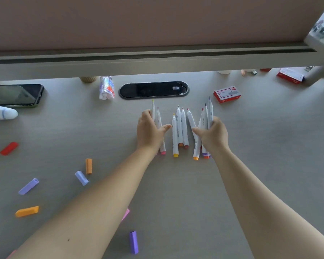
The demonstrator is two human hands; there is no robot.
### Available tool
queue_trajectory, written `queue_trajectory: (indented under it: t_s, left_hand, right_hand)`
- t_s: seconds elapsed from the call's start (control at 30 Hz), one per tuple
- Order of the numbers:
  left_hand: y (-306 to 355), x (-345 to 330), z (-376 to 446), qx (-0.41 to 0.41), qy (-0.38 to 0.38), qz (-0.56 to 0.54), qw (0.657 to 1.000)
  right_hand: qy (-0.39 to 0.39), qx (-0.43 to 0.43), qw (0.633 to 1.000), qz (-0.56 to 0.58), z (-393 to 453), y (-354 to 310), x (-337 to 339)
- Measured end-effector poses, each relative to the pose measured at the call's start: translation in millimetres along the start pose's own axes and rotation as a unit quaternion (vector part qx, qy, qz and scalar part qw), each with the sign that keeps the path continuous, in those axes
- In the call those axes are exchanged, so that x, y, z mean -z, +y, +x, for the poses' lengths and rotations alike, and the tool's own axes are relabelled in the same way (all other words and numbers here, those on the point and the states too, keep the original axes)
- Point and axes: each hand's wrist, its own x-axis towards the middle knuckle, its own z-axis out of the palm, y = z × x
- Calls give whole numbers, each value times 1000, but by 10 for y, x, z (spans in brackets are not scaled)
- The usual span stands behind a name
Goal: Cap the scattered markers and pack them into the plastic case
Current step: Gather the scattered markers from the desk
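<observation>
1. The bench is a pale grey surface with a faint linear grain, backed by a beige rail and a dusty pink partition.
2. A black oval cable port with a glossy lid is set into the bench just beyond the markers.
3. The uncapped markers are slim white plastic barrels with coloured tips and end plugs, lying roughly parallel in a loose row between the 2 hands.
4. The left hand curls its fingers round 2 markers at the left end of the row, thumb stretched toward the middle.
5. The right hand grips a small bundle of markers at the right end, their tips fanning away from the person.
6. Loose caps lie well apart on the left side: a red cap, orange caps and lilac caps, all short, matte and blocky; a purple cap lies near the front edge.
7. A dark phone, a small wrapped packet and a red staple box sit along the far side.
</observation>
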Motion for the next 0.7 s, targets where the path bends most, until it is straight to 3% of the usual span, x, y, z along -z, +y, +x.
queue_trajectory:
  t_s: [0.23,0.4,0.7]
  left_hand:
    - [-55,22,4,1,5,94,996]
    - [-26,103,-32,-1,-21,139,990]
    - [-249,845,-288,-135,-131,271,944]
  right_hand:
    - [30,15,997,-69,24,74,26]
    - [14,-2,980,-196,-35,59,70]
    - [-42,115,940,-318,-576,-195,82]
